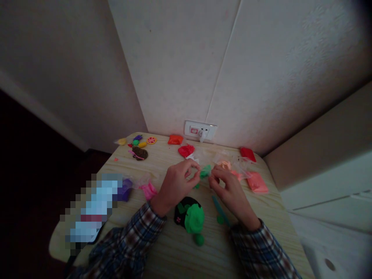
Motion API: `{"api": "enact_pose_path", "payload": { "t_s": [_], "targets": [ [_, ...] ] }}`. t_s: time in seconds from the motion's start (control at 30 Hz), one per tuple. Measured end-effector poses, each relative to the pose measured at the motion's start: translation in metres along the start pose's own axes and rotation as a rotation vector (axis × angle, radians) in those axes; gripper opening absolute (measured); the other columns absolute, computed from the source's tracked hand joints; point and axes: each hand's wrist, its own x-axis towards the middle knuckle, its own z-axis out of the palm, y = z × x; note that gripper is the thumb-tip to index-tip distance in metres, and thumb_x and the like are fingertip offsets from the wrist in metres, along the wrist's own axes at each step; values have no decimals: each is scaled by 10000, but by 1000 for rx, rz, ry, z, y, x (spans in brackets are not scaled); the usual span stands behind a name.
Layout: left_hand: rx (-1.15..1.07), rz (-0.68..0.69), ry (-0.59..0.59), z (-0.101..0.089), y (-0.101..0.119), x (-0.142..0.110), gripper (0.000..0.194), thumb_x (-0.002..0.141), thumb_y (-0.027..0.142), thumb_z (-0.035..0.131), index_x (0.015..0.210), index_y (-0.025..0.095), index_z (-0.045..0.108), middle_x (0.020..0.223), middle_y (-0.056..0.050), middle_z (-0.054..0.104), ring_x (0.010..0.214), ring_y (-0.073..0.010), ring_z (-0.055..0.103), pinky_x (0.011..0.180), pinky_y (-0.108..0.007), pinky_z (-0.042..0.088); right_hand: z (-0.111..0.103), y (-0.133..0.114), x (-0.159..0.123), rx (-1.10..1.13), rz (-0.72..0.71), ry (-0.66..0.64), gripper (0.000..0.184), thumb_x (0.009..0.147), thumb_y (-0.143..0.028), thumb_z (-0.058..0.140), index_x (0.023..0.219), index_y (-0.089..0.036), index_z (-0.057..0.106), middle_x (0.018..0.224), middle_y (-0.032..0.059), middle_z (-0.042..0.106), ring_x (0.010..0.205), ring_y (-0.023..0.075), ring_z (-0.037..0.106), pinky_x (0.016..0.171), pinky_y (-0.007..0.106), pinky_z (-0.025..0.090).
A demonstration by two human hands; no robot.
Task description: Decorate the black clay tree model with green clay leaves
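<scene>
Between my hands is a small clear bag of green clay (pixel 205 171). My left hand (pixel 176 182) is closed in a pinch at the bag's left edge. My right hand (pixel 229 188) has its fingers curled together at the right edge. Below them on the table sits a black piece (pixel 179 217) with green leaf shapes and a small pink flower, and a ruffled green clay form (pixel 194 219) rests against it. A green clay ball (pixel 199 239) lies just in front. Beside my right wrist is a teal stick-like tool (pixel 220 209), near a flat green bit (pixel 220 219).
Along the back of the wooden table (pixel 162 248) lie orange (pixel 175 139) and red clay packets (pixel 186 150). A coral packet (pixel 257 182) is at right. Pink (pixel 149 190) and purple clay (pixel 124 190) lie left, beside a blurred-out phone (pixel 97 209). A wall socket (pixel 200 130) holds a plug.
</scene>
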Motion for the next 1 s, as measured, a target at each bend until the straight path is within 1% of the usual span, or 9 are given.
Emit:
{"api": "enact_pose_path", "payload": {
  "t_s": [0.17,0.3,0.4,0.5,0.53,0.63,0.7,0.83,1.0],
  "targets": [
    [-32,289,-331,-8,-3,2,429,818,245,578,1241,198,522,965,-55,507,935,-182,493,859,-312,431,-1,2,-3,83,-22,-47,278,836,-249,454,564,-194,449,620,-5,520,642,146,494,626,271,378],
    [0,299,-401,-8,-9,2,681,711,403,713,1310,208,452,1000,-66,495,996,-229,464,900,-372,419,-2,4,3,79,-23,-78,276,864,-256,440,609,-187,520,666,4,570,681,152,530,659,279,396],
    [18,307,-309,-5,-18,2,460,742,394,685,1135,182,576,975,-68,536,999,-235,475,906,-374,404,-8,-8,-11,-49,-53,-44,282,875,-254,459,609,-187,520,637,0,550,646,144,514,631,274,373],
    [19,295,-196,-7,-25,3,340,688,371,735,947,176,632,930,-57,573,962,-228,497,883,-365,405,-4,-36,-65,-266,-41,287,169,873,-266,492,730,-190,542,650,1,546,611,140,485,628,286,359],
    [25,282,-160,-8,-26,4,331,679,353,746,934,174,634,927,-55,579,959,-226,500,882,-365,403,4,-46,-89,-288,-119,255,145,886,-254,461,807,-191,565,717,25,584,671,152,519,659,294,377],
    [-1,254,14,-13,-23,4,345,658,313,768,940,163,639,933,-51,588,929,-208,505,831,-327,415,41,-64,-153,-439,-550,-134,268,881,-317,476,1121,-238,565,1093,79,636,994,200,563,806,323,431],
    [-42,241,102,-16,-20,2,346,665,298,766,961,173,637,933,-37,597,887,-183,513,792,-295,420,65,-65,-176,-556,-621,-206,364,898,-244,456,1261,-259,488,1270,57,570,1131,210,522,892,365,431],
    [-116,204,149,-21,-21,-3,316,678,281,757,950,169,639,971,-44,601,931,-175,522,771,-271,420,78,-61,-177,-387,-582,-184,358,941,-168,327,1261,-169,487,1155,82,643,1106,180,566,907,330,486],
    [-173,156,139,-27,-28,-7,257,682,253,753,887,138,650,919,-53,607,931,-183,521,755,-279,421,55,-66,-171,-52,-251,-63,266,955,-252,299,1054,-231,545,756,15,674,609,121,641,550,197,513]
  ]
}}
